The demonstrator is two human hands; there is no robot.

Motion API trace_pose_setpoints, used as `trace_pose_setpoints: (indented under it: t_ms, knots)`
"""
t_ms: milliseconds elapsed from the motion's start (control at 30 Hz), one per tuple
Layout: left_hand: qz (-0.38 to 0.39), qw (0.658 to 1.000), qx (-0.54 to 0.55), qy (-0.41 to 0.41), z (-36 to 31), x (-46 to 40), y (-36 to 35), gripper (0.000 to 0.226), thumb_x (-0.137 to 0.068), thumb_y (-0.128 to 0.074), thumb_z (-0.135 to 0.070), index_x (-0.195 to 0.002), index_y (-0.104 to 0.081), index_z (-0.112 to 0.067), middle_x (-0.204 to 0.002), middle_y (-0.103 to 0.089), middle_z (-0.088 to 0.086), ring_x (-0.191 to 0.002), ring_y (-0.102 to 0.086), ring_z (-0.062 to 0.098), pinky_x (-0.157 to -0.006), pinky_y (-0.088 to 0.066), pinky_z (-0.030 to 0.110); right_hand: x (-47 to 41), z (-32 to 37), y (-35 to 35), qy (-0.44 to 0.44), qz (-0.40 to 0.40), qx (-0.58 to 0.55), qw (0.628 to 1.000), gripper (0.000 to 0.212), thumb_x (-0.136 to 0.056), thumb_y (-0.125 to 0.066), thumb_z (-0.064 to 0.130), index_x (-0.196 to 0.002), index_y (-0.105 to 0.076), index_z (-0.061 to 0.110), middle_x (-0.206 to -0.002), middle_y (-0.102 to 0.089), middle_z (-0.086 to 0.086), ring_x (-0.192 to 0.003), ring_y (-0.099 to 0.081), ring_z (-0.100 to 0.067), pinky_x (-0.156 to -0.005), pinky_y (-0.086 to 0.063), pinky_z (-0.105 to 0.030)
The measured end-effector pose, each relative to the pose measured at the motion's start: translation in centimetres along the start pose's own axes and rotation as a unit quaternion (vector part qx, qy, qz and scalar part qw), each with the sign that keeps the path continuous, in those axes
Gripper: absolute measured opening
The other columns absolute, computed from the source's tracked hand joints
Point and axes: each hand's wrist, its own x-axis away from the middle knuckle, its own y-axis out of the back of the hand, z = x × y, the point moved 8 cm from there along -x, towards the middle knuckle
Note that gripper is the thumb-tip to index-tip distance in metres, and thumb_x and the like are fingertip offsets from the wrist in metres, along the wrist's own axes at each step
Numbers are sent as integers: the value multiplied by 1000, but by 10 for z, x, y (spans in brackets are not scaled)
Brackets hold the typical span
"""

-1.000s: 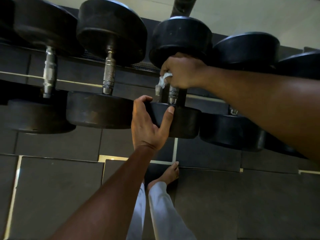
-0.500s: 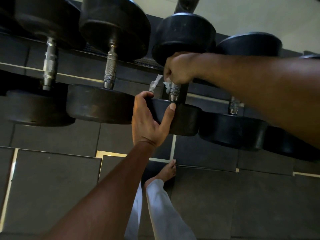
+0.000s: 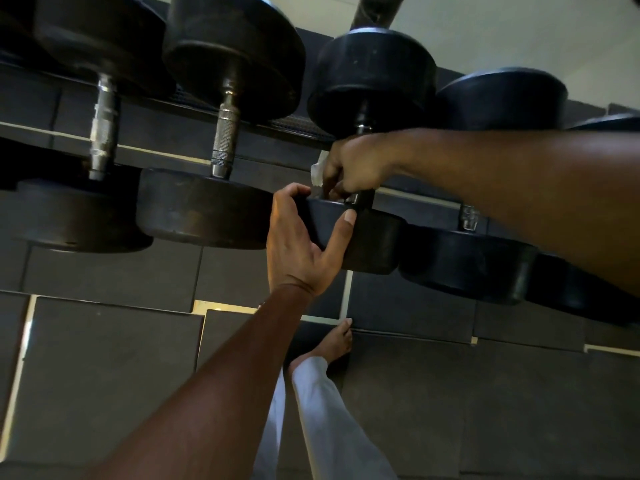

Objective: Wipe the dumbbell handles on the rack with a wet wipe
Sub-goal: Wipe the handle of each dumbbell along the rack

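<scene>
Your right hand (image 3: 349,166) grips the wet wipe (image 3: 318,172) around the handle of the third dumbbell (image 3: 372,77) on the rack (image 3: 194,107), low by the near weight; your left hand (image 3: 301,244) clasps that near weight's (image 3: 374,242) edge, thumb on top

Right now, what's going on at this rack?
A person is wiping a dumbbell's handle. The right hand grips the handle of the third dumbbell from the left, a white wet wipe bunched under its fingers, close to the near weight head. The left hand grips that near head, steadying it. The two bare metal handles to the left are untouched by either hand.
</scene>
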Motion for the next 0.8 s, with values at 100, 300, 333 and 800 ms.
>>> trace_pose_setpoints:
  t_ms: [100, 300, 333, 800]
  knots:
    - [24, 1000, -13, -4, -2, 0, -1, 68, -94, -67, -61, -136, -47, -11, -125, -48, -3, -109, -54, 8, -86, -46, 15, 16, -12, 0, 13, -72, -147, 986, 11, -101, -72, 34, -101, -77, 43, -109, -72, 18, -106, -66, -2, -90, -55, -31]
    - [49, 998, -45, 17, -13, 4, 2, 69, -96, -69, -59, -140, -44, -13, -131, -47, -2, -118, -53, 14, -99, -52, 37, 64, -59, -18, -6, -262, -418, 870, 19, -90, -85, 19, -102, -70, 23, -104, -77, -5, -97, -74, -19, -86, -60, -40]
    - [50, 997, -53, 19, -18, 6, 2, 70, -95, -71, -58, -142, -43, -14, -133, -47, -2, -120, -54, 14, -101, -53, 40, 74, -70, -22, -19, -286, -437, 853, 23, -88, -86, 18, -101, -68, 23, -102, -75, -5, -93, -72, -19, -79, -59, -38]
    - [138, 976, -134, -98, -130, 44, -133, 75, -93, -75, -54, -143, -46, -8, -136, -50, 7, -125, -55, 28, -106, -50, 53, 184, -191, -63, -9, -315, -605, 731, 16, -98, -71, -5, -113, -75, -3, -102, -77, -13, -88, -78, -23, -74, -68, -39]
